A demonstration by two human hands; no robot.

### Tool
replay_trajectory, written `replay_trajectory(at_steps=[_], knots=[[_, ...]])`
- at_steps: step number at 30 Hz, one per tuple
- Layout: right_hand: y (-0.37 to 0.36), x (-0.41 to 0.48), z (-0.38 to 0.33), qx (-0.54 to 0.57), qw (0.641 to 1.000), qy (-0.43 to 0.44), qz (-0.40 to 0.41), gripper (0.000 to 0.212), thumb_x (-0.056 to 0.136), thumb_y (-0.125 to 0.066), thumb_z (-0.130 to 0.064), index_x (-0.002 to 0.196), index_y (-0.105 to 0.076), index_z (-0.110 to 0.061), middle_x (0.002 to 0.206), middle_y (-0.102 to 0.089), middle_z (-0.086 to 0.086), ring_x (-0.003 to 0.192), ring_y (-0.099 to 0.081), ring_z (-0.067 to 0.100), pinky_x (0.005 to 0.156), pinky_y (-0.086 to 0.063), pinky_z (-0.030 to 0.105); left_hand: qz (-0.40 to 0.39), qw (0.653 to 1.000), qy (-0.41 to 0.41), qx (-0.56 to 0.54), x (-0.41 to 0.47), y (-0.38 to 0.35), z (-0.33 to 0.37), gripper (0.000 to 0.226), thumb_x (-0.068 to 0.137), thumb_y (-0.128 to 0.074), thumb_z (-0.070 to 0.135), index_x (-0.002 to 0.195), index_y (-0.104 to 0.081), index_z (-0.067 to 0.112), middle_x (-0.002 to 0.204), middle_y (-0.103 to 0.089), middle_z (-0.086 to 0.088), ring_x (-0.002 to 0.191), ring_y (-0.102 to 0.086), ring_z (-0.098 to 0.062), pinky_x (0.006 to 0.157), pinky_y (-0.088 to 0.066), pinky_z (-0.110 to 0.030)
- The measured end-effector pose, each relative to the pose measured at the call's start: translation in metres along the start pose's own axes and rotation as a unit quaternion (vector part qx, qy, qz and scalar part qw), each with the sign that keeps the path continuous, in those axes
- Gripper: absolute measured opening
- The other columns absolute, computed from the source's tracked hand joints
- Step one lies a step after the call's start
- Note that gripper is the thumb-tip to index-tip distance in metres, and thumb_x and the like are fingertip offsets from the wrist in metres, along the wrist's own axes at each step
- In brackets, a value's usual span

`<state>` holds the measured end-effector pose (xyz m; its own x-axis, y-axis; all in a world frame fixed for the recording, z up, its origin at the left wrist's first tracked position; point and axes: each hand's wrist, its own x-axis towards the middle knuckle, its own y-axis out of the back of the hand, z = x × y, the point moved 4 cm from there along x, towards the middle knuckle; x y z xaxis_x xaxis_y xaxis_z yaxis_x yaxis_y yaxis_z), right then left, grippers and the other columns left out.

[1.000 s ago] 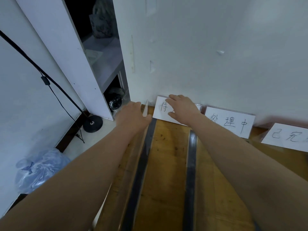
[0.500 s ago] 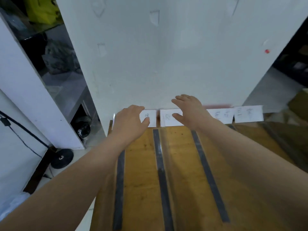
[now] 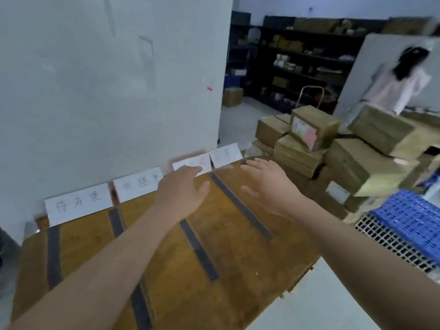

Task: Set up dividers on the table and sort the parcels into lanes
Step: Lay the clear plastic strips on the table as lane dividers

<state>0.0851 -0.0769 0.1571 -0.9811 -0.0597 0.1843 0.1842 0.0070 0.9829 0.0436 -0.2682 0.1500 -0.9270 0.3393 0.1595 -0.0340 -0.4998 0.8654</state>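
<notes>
Your left hand (image 3: 182, 190) hovers over the far part of the brown wooden table (image 3: 238, 265), palm down, fingers spread loosely and gripping nothing. Its fingertips lie over the lower edge of the third white paper label card (image 3: 192, 164), though motion blur hides whether they touch it. Your right hand (image 3: 269, 184) floats just to the right, near the table's far right corner, palm turned inward, fingers extended and apart, also empty.

Four white cards with handwritten characters lean in a row against the pale grey wall panel (image 3: 107, 91) at the far edge of the table: the leftmost card (image 3: 78, 203), the second card (image 3: 138, 184), the third beneath your left fingertips, and the fourth card (image 3: 225, 154) at the far right. The writing is too blurred to read.

Dark grey strips run from near to far across the tabletop, marking lanes: one at the left edge (image 3: 53, 256), one (image 3: 116, 222) below the gap between the first two cards, one (image 3: 198, 252) emerging under your left wrist, and one (image 3: 240, 207) between your two hands.

The brown cardboard parcels (image 3: 297, 148) sit stacked off the table to the right, well apart from the lanes. Nearer on the right is a blue perforated plastic crate (image 3: 409, 219). Dark shelving (image 3: 297, 60) fills the far background, and a person in a pale top (image 3: 397, 89) stands at the far right, blurred.
</notes>
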Motion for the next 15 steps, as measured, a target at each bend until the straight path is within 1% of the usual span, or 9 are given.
replay_trajectory(at_steps=[2, 4, 9, 12, 15], knots=[[0.010, -0.023, 0.044, -0.009, 0.999, -0.033, 0.001, 0.054, 0.098, -0.047, -0.038, 0.148, -0.035, -0.021, 0.155, -0.032, -0.001, 0.145, -0.021, 0.019, 0.120, -0.013, 0.039, -0.004, 1.000, -0.027, -0.009, 0.006, -0.018, 0.044, 0.048, 0.097, -0.048, 0.044, 0.143, -0.046, 0.028, 0.147, -0.047, 0.005, 0.132, -0.046, -0.018, 0.104, -0.039, -0.036], [0.016, -0.043, 0.091, -0.006, 0.998, -0.064, 0.003, 0.057, 0.098, -0.046, -0.043, 0.150, -0.032, -0.022, 0.157, -0.029, -0.001, 0.147, -0.018, 0.018, 0.121, -0.012, 0.039, -0.005, 0.998, -0.053, -0.020, 0.011, -0.038, 0.086, 0.049, 0.097, -0.048, 0.046, 0.142, -0.046, 0.028, 0.146, -0.049, 0.005, 0.130, -0.048, -0.018, 0.104, -0.040, -0.037], [0.040, -0.091, 0.204, -0.009, 0.994, -0.110, 0.024, 0.056, 0.096, -0.048, -0.044, 0.147, -0.037, -0.023, 0.154, -0.035, 0.000, 0.144, -0.025, 0.019, 0.120, -0.018, 0.039, -0.019, 0.996, -0.075, -0.049, 0.028, -0.092, 0.187, 0.052, 0.096, -0.048, 0.048, 0.144, -0.045, 0.027, 0.146, -0.048, 0.005, 0.132, -0.046, -0.018, 0.107, -0.040, -0.039], [0.053, -0.113, 0.271, -0.007, 0.989, -0.143, 0.023, 0.051, 0.096, -0.049, -0.042, 0.141, -0.044, -0.019, 0.149, -0.042, 0.004, 0.138, -0.035, 0.022, 0.115, -0.028, 0.040, -0.020, 0.995, -0.081, -0.061, 0.044, -0.121, 0.241, 0.054, 0.096, -0.048, 0.049, 0.145, -0.044, 0.025, 0.144, -0.051, 0.005, 0.129, -0.049, -0.018, 0.103, -0.043, -0.038], [0.062, -0.126, 0.334, 0.038, 0.979, -0.196, 0.034, 0.054, 0.097, -0.050, -0.042, 0.143, -0.043, -0.016, 0.148, -0.044, 0.006, 0.136, -0.038, 0.024, 0.112, -0.030, 0.038, -0.020, 0.993, -0.088, -0.076, 0.061, -0.146, 0.288, 0.055, 0.096, -0.049, 0.048, 0.145, -0.043, 0.023, 0.143, -0.052, 0.002, 0.130, -0.049, -0.019, 0.105, -0.044, -0.041]])
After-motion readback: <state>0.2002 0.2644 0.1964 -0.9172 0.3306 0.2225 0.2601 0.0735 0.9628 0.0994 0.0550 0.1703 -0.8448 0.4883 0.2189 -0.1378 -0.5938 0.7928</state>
